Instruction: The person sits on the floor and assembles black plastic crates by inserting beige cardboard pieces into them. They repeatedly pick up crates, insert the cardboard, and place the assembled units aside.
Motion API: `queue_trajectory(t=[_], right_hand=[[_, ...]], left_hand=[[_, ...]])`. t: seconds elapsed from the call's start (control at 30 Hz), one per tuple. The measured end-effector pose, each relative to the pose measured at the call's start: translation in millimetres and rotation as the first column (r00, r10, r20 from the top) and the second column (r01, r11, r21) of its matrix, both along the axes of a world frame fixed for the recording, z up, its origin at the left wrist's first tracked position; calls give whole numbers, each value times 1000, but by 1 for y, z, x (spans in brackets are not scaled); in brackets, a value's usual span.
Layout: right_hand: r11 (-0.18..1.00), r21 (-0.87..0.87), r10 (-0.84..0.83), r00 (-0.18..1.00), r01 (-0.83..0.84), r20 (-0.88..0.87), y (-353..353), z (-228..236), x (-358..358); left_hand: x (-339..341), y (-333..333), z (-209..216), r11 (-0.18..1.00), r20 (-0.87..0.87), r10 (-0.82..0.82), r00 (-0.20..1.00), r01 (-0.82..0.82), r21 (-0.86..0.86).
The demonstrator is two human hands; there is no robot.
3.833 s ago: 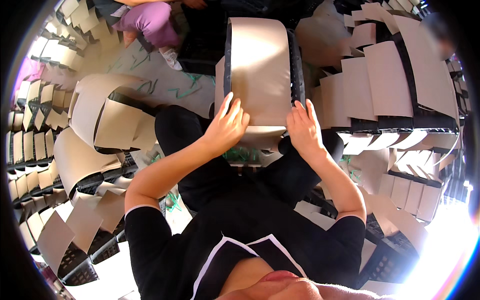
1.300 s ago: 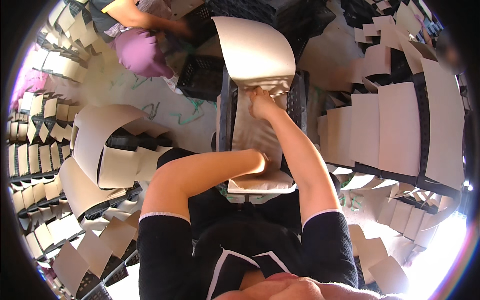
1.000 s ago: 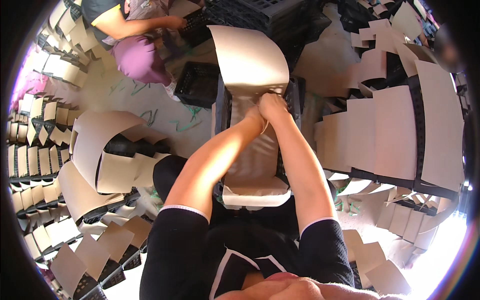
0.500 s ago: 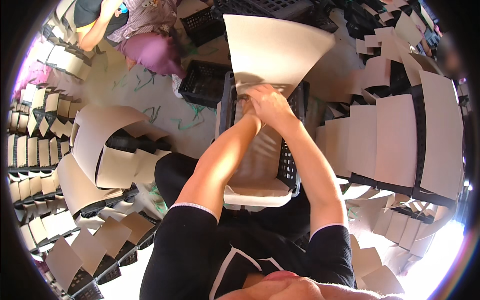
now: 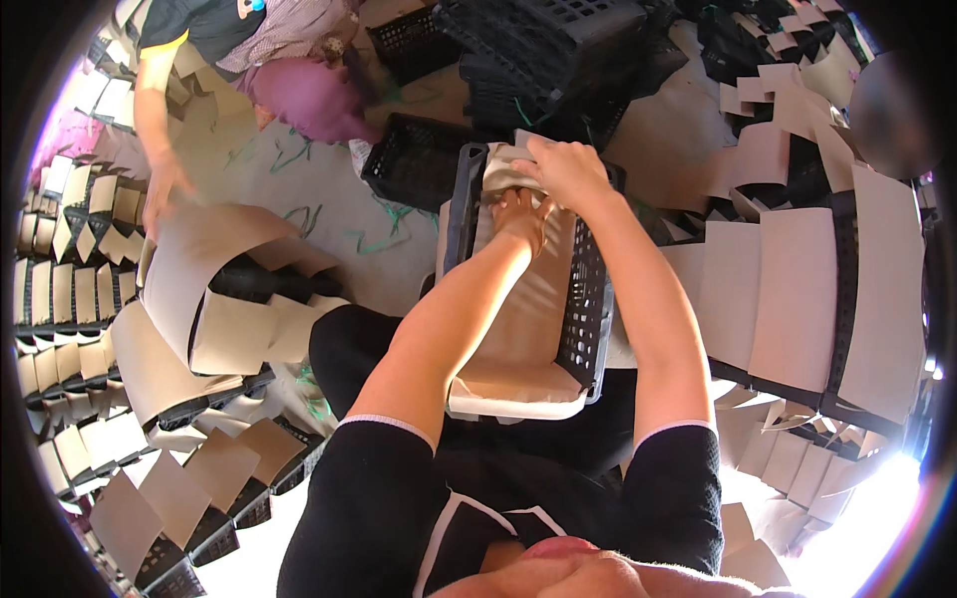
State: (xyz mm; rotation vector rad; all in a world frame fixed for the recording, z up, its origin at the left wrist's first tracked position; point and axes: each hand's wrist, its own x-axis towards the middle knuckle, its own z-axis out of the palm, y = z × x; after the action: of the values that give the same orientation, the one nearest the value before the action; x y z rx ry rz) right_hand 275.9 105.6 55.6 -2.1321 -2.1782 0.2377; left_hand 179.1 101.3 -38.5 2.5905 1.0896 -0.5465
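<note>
In front of me stands a black perforated plastic crate (image 5: 588, 324), lined with a sheet of brown paper (image 5: 523, 309). My left hand (image 5: 521, 221) reaches inside the crate near its far end, fingers spread and pressing against the paper. At the far rim, my right hand (image 5: 571, 171) grips the folded-over far end of the sheet. Its fingertips are partly hidden behind the paper. The near end of the sheet is bent over the crate's near wall.
Lined crates (image 5: 793, 289) are stacked at the right, and more lined crates (image 5: 70, 299) fill the left. Black crates (image 5: 558, 45) pile up beyond mine. A co-worker's hand (image 5: 164, 189) reaches toward a paper-covered crate (image 5: 214, 259). Green straps (image 5: 379, 234) lie on the floor.
The sheet's far flap, upright before, is now folded down at the crate's far end. My hands have moved apart, the right outward to the far rim. The co-worker's arm has swung down.
</note>
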Motion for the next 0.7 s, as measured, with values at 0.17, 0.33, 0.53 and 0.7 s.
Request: queue_trajectory(t=[0.17, 0.33, 0.53, 0.7], right_hand=[[994, 109, -18, 1000, 17, 9, -5, -22, 17], [996, 81, 29, 995, -22, -92, -3, -4, 15], [997, 14, -74, 990, 76, -119, -28, 4, 42], [997, 58, -41, 992, 48, -121, -29, -13, 48]], left_hand=[[-19, -1, 98, 973, 64, -158, 985, 145, 180], [-48, 77, 69, 768, 361, -431, 827, 126, 628], [-49, 88, 66, 926, 506, -278, 817, 86, 369], [-40, 79, 53, 942, 385, -131, 914, -7, 335]])
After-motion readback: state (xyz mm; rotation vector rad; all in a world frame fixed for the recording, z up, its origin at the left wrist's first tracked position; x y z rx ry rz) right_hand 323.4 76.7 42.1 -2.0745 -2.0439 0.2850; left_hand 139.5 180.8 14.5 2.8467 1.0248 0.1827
